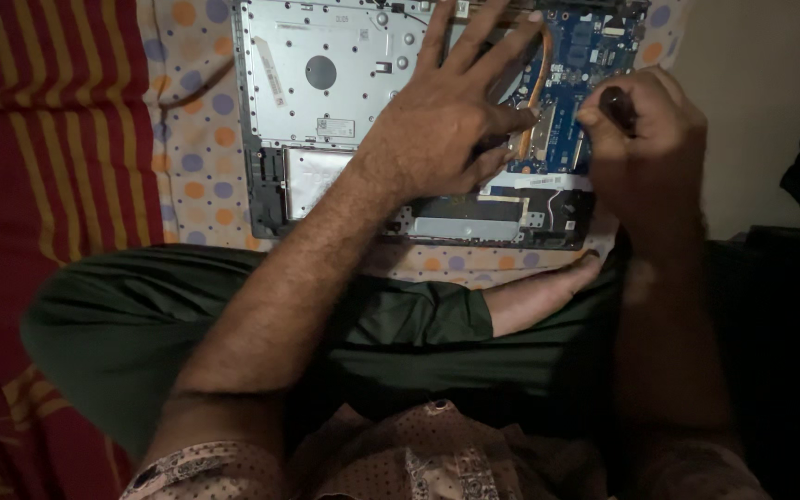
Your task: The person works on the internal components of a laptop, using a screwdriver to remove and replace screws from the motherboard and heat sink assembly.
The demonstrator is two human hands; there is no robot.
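An opened laptop (326, 102) lies bottom-up before me, with its silver inner frame and blue circuit board (594, 56) exposed. My left hand (446, 116) rests flat on its middle, fingers spread, the thumb tip touching the board near a copper heat pipe (543, 65). My right hand (645, 139) is closed around a dark screwdriver handle (618, 106), held upright over the board's right part. The tool's tip is hidden by my fingers.
The laptop sits on a pale cloth with coloured dots (196, 120), spread over a red and yellow striped sheet (48, 157). My crossed legs in dark green trousers (141, 315) and a bare foot (539, 292) lie just below the laptop's near edge.
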